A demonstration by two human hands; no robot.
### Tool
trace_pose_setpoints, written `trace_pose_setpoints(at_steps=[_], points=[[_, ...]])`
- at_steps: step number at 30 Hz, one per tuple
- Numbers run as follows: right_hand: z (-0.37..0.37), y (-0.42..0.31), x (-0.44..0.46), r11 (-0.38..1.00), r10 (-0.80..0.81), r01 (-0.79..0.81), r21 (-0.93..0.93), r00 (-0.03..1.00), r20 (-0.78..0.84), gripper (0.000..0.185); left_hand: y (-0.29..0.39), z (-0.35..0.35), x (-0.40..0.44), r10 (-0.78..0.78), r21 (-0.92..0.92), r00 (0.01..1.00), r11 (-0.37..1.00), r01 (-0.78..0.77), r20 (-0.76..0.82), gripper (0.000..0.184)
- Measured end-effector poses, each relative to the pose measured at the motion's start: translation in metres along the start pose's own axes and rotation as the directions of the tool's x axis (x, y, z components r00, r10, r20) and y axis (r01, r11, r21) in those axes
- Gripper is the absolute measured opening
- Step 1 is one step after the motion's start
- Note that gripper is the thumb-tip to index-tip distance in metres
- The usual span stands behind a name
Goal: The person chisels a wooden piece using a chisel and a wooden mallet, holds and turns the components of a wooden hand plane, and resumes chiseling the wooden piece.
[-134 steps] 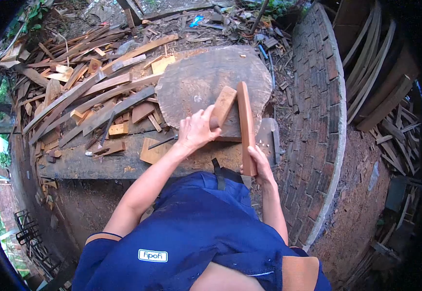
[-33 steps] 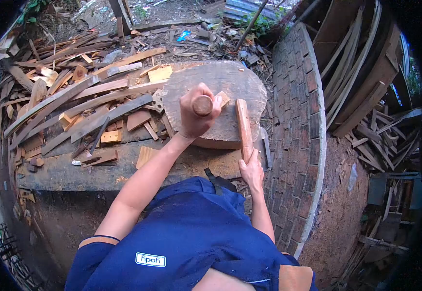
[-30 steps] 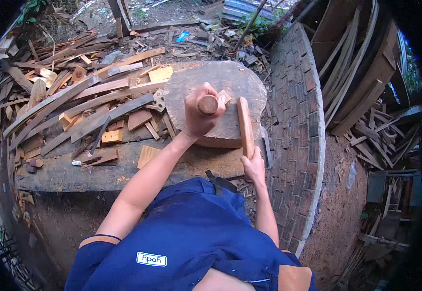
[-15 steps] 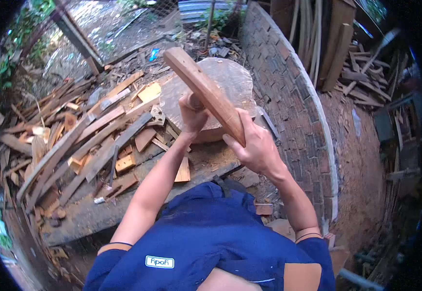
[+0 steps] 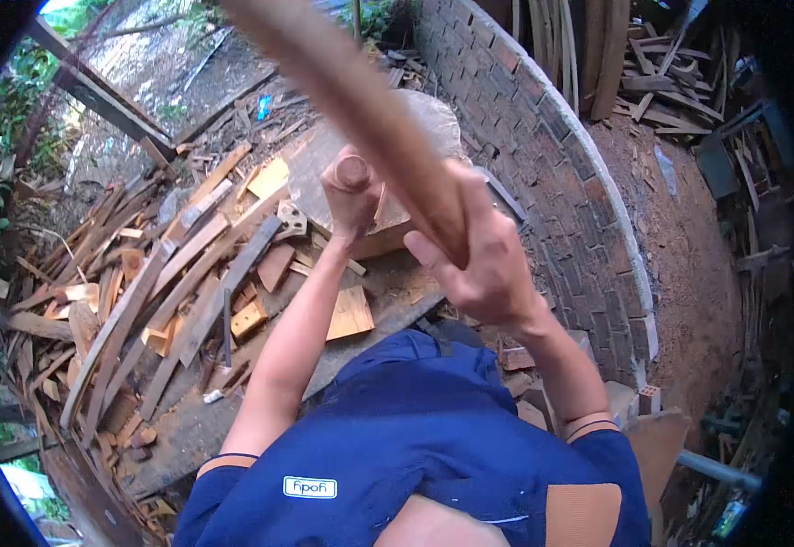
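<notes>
My left hand [image 5: 353,201] is closed round a stout wooden handle [image 5: 352,170], whose round end faces up at me. Whatever is on the other end of that handle is hidden. In my right hand [image 5: 488,260] is the lower end of a long, thick piece of wood [image 5: 360,105], with the thumb on one side and the fingers on the other. The piece slants up to the left, past the top of the view, and is blurred. Behind both hands stands a wide chopping block [image 5: 310,178], a cut section of tree trunk.
Left of the block lies a heap of boards and offcuts [image 5: 205,273]. A curved low brick wall [image 5: 543,173] runs along the right. Beyond it are upright planks [image 5: 597,55] and a woodpile [image 5: 666,82]. A square offcut [image 5: 349,313] sits near my left forearm.
The long piece of wood has swung up and nearer to me, its upper end now out of view. My left hand has turned so the handle's end shows more fully. The view has shifted slightly.
</notes>
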State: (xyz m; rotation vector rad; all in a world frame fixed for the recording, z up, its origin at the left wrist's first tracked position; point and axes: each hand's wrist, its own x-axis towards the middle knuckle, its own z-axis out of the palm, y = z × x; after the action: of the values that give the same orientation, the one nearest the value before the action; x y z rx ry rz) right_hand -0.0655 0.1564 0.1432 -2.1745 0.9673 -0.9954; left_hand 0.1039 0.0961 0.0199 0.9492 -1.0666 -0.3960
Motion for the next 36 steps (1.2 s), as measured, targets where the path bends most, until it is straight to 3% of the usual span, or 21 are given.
trace_pose_setpoints(at_steps=[2,4,5,6,8,10,12,13,15,18,20,21,22,24,26,28,32,35,36], points=[[0.012,0.016,0.0,0.998,-0.047,0.05,0.038,0.996,-0.073,0.057,-0.015,-0.005,-0.006,-0.087,0.1,0.996,0.991,0.086,0.007,0.01],[0.01,0.043,0.005,0.967,0.166,-0.09,-0.239,0.933,0.319,0.059,-0.005,-0.001,-0.005,-0.054,-0.031,0.996,0.998,0.052,-0.068,0.011],[0.006,0.047,0.005,0.972,0.145,-0.066,-0.226,0.923,0.356,0.054,-0.015,-0.01,-0.005,0.027,0.212,0.998,0.977,-0.014,-0.058,0.012],[0.005,0.055,0.012,0.974,0.126,-0.047,-0.223,0.925,0.357,0.054,-0.021,-0.012,0.002,0.044,0.217,0.997,0.976,-0.028,-0.067,0.012],[0.015,0.072,0.01,0.953,0.274,-0.298,0.049,0.921,0.276,0.05,-0.029,-0.023,-0.006,-0.234,0.123,0.972,0.964,0.236,-0.025,0.011],[0.024,0.097,0.021,0.946,0.257,-0.292,0.139,0.94,0.224,0.047,-0.008,-0.025,-0.011,-0.324,0.121,0.946,0.938,0.324,-0.02,0.011],[0.04,0.14,0.03,0.878,0.477,-0.424,-0.224,0.814,0.332,0.047,-0.003,-0.029,-0.02,-0.297,-0.057,0.954,0.954,0.295,-0.032,0.011],[0.051,0.16,0.029,0.882,0.47,-0.421,-0.212,0.818,0.332,0.047,-0.005,-0.034,-0.028,-0.244,-0.025,0.97,0.97,0.243,-0.011,0.01],[0.073,0.192,0.019,0.844,0.494,-0.328,-0.424,0.783,0.378,0.047,-0.001,-0.043,-0.04,-0.259,-0.024,0.966,0.966,0.258,-0.014,0.009],[0.091,0.208,0.009,0.812,0.564,-0.411,-0.413,0.734,0.378,0.048,0.001,-0.052,-0.064,-0.208,0.077,0.978,0.975,0.21,-0.03,0.009],[0.096,0.21,0.007,0.826,0.551,-0.421,-0.375,0.741,0.384,0.048,-0.003,-0.059,-0.081,-0.277,-0.091,0.929,0.961,0.263,-0.245,0.006],[0.098,0.209,0.005,0.828,0.552,-0.435,-0.354,0.746,0.373,0.047,0.015,-0.059,-0.073,-0.744,-0.722,0.576,0.598,0.348,-0.339,0.011],[0.099,0.208,0.003,0.828,0.554,-0.45,-0.336,0.751,0.359,0.047,0.01,-0.066,-0.075,-0.746,-0.72,0.572,0.599,0.351,-0.342,0.011],[0.1,0.207,0.002,0.826,0.556,-0.457,-0.329,0.753,0.351,0.046,-0.007,-0.079,-0.073,-0.595,-0.4,0.625,0.803,0.441,-0.506,0.016],[0.1,0.205,0.001,0.822,0.562,-0.464,-0.33,0.754,0.341,0.045,0.002,-0.077,-0.048,-0.522,-0.373,0.604,0.853,0.366,-0.602,0.019],[0.099,0.205,0.003,0.808,0.583,-0.476,-0.348,0.733,0.35,0.046,-0.004,-0.082,-0.028,-0.417,-0.373,0.693,0.9,0.225,-0.588,0.019],[0.102,0.202,0.001,0.813,0.577,-0.484,-0.323,0.747,0.332,0.047,0.012,-0.048,0.007,-0.313,-0.344,0.756,0.931,0.124,-0.574,0.021],[0.107,0.207,-0.002,0.804,0.588,-0.493,-0.332,0.74,0.325,0.047,-0.003,-0.033,0.023,-0.168,-0.218,0.819,0.974,0.054,-0.548,0.022],[0.107,0.207,-0.002,0.808,0.583,-0.488,-0.332,0.747,0.32,0.047,0.0,-0.022,0.028,-0.207,-0.233,0.793,0.969,0.084,-0.573,0.022]])
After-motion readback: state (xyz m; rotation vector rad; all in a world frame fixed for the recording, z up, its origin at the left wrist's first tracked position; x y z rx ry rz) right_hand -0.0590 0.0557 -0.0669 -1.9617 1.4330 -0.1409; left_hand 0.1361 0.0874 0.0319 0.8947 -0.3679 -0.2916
